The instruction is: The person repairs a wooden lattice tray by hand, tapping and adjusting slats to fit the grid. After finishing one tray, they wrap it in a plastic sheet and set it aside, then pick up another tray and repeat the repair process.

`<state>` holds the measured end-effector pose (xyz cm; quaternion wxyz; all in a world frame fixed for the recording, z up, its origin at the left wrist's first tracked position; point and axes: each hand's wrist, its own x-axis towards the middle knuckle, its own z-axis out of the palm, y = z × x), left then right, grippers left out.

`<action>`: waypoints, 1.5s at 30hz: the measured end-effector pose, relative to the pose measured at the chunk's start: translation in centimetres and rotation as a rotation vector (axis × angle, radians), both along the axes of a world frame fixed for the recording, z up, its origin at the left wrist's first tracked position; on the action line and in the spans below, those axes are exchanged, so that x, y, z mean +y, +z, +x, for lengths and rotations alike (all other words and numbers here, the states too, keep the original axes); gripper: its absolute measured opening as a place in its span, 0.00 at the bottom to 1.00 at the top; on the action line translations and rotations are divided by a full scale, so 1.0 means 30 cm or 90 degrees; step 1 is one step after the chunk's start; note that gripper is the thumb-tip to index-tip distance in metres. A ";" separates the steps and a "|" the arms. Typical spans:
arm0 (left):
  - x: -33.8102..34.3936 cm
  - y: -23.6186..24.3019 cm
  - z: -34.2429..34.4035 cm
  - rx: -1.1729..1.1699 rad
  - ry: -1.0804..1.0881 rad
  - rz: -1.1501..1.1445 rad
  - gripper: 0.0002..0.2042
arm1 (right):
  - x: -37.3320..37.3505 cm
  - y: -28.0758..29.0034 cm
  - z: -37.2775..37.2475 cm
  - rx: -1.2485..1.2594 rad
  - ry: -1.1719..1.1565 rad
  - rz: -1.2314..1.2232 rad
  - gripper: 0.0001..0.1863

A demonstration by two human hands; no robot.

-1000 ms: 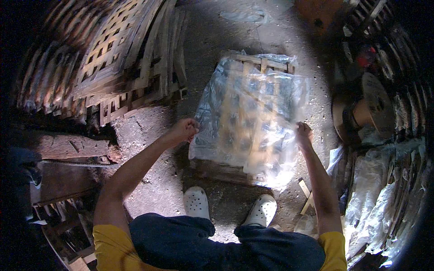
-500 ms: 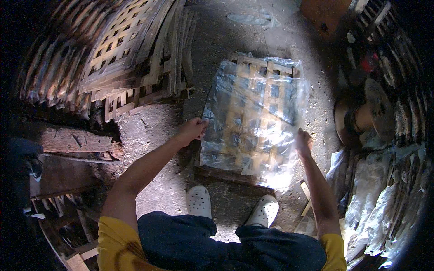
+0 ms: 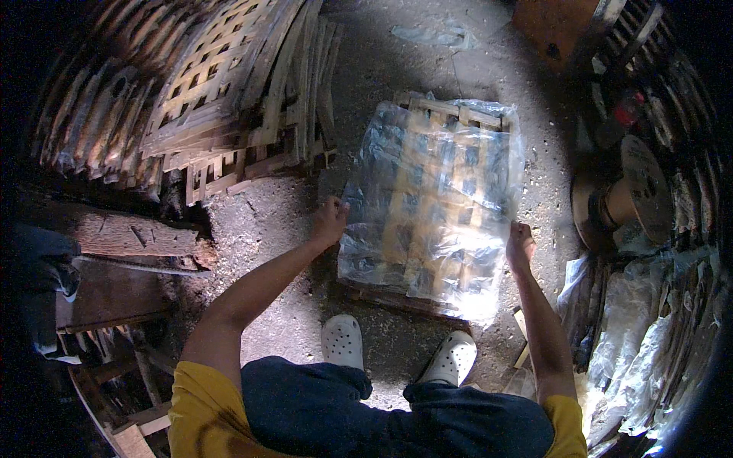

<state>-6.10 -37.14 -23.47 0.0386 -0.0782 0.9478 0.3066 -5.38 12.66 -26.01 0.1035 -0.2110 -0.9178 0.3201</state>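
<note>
rough grey floor [image 3: 259, 221], patchily lit, runs between dark piles. on it, just ahead of two white clogs [image 3: 342, 343], lies a wooden panel [image 3: 483, 119] under a clear sheet [image 3: 427, 191]; its slats show through, and part of its far edge is bare. the left hand [image 3: 331, 220] is at the sheet's left edge, fingers curled inward; whether they pinch the film, i cannot tell. the right hand [image 3: 521, 244] is at the right edge, fingers folded nearly closed, their hold also unclear. lattices [image 3: 217, 65] lean along the floor's far left side, a beam [image 3: 137, 233] lies nearer, and a spool [image 3: 647, 191] stands at the right.
</note>
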 end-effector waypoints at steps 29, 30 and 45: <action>0.474 0.208 0.009 0.161 -0.479 -0.219 0.37 | -0.425 0.185 0.101 0.150 0.471 0.105 0.45; 0.474 0.182 0.024 0.110 -0.469 -0.216 0.37 | -0.441 0.174 0.100 0.115 0.527 0.182 0.44; 0.183 0.186 -0.116 0.198 -0.364 -0.263 0.42 | -0.080 0.230 0.010 -0.024 0.308 0.367 0.44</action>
